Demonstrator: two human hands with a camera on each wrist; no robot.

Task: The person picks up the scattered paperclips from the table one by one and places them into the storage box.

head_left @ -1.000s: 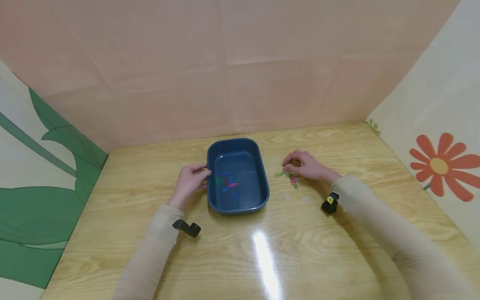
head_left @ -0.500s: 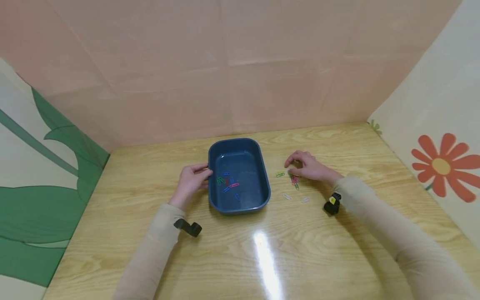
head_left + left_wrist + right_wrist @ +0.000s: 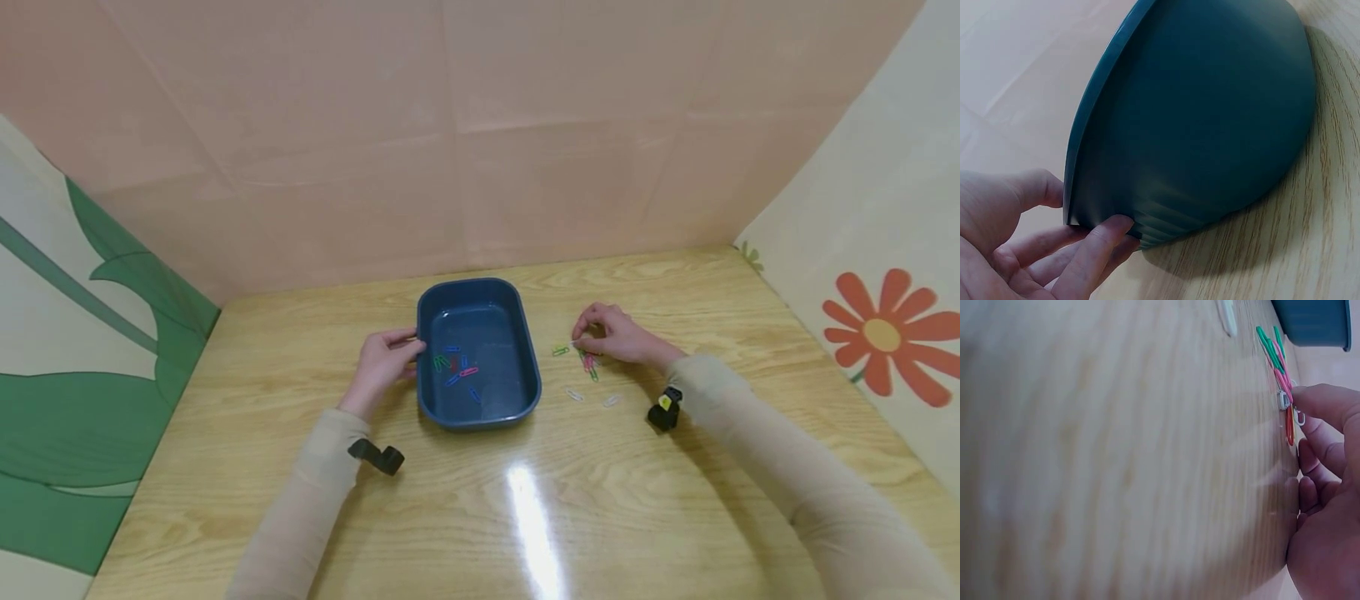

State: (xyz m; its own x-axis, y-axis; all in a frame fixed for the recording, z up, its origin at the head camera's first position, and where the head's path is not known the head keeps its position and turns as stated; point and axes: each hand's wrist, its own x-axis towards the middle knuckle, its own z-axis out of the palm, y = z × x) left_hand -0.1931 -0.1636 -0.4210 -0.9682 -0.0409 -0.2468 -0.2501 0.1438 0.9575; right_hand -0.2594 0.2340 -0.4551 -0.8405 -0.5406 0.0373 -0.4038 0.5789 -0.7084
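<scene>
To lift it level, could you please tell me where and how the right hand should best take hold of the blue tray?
Probably take the blue tray by its rim midway along the right long side, coming from above and right: the rim stands clear of the table, opposite the left hand, with loose clips beside it.

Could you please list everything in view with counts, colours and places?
tray: 1, dark blue, on the table
paper clips in tray: about 8; blue, green, red, pink; on its floor
clustered paper clips: overlapping, uncountable; green, pink, red, white; right of tray
separate paper clips: 2, white, nearer the person
table: 1, wood-grain, under the tray
backdrop: 1, pink, behind the table
leaf-print panel: 1, green on white, left
flower-print panel: 1, red on white, right
wrist cameras: 2, black, one per wrist
sleeves: 2, beige, forearms
left hand: 1, gripping the tray's left rim
right hand: 1, white clip at fingertips
</scene>
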